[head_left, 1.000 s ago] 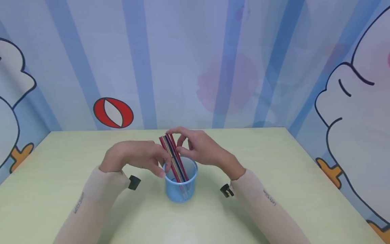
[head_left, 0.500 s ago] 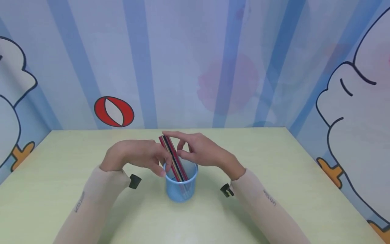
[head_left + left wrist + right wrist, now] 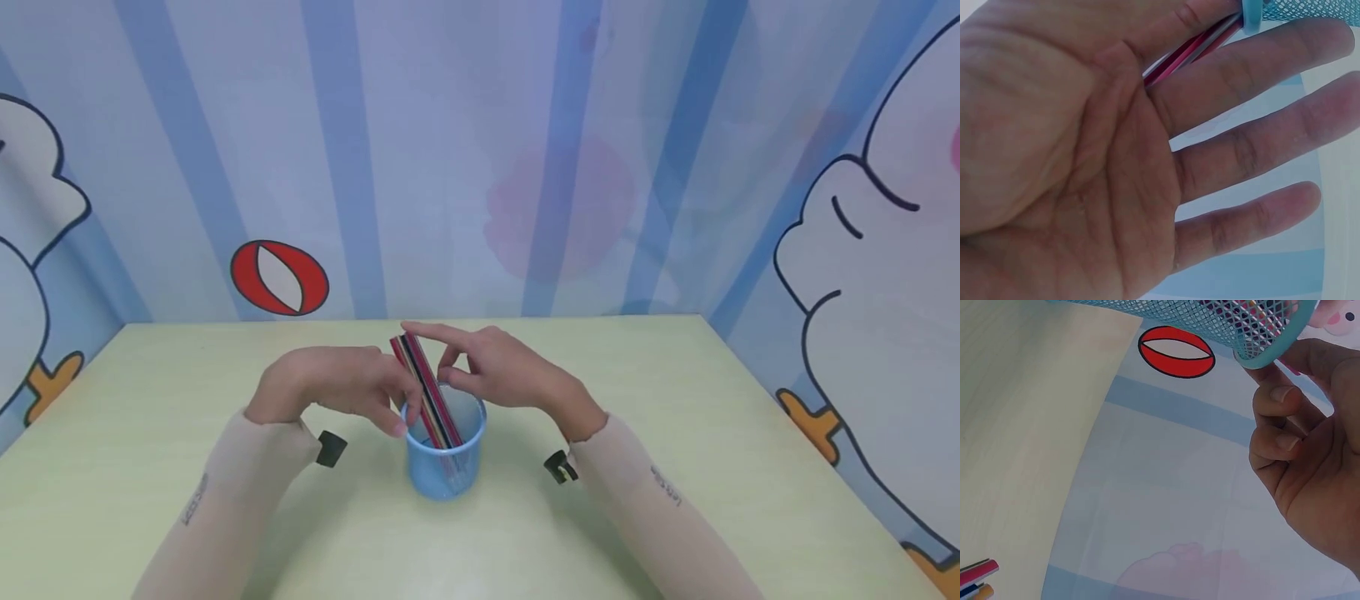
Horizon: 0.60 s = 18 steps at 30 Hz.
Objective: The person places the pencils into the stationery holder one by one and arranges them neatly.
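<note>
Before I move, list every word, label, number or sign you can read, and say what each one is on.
Right sleeve: "Lets", apparently; the rest is too small and blurred to read.
Left sleeve: dark lettering, too small and blurred to read.
Blue cup: no writing visible.
No other text can be made out.

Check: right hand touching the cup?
Cannot tell. Right wrist view: the cup overlaps the right hand at its fingers, hiding any contact or gap; head view doesn't settle it.
</note>
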Available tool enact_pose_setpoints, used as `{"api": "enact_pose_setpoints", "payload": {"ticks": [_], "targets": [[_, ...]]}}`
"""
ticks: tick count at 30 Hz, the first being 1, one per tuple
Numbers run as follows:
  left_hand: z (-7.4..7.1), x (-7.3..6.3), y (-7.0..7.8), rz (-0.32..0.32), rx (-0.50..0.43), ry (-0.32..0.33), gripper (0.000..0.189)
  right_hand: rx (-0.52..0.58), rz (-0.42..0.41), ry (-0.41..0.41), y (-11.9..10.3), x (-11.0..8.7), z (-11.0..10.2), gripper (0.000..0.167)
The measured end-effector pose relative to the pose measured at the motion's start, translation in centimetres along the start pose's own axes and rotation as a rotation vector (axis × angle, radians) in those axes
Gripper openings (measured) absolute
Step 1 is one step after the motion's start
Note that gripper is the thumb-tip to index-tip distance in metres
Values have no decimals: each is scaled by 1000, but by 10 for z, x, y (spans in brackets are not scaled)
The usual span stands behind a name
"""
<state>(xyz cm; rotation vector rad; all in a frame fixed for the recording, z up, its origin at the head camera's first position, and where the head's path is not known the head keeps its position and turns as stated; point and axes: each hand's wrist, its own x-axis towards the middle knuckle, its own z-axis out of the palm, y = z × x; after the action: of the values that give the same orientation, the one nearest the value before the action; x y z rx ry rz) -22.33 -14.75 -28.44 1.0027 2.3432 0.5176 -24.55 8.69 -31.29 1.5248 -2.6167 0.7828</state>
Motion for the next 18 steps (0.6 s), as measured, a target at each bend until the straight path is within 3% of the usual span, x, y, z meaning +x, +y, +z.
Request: {"api": "enact_pose_setpoints", "payload": {"ticks": [8, 18], "targets": [[-1, 0, 1, -14, -6, -7, 8, 0, 66, 6, 1, -5, -12, 64], [1, 1, -2, -8, 8, -14, 8, 27, 228, -95, 9, -17, -32, 39]]}}
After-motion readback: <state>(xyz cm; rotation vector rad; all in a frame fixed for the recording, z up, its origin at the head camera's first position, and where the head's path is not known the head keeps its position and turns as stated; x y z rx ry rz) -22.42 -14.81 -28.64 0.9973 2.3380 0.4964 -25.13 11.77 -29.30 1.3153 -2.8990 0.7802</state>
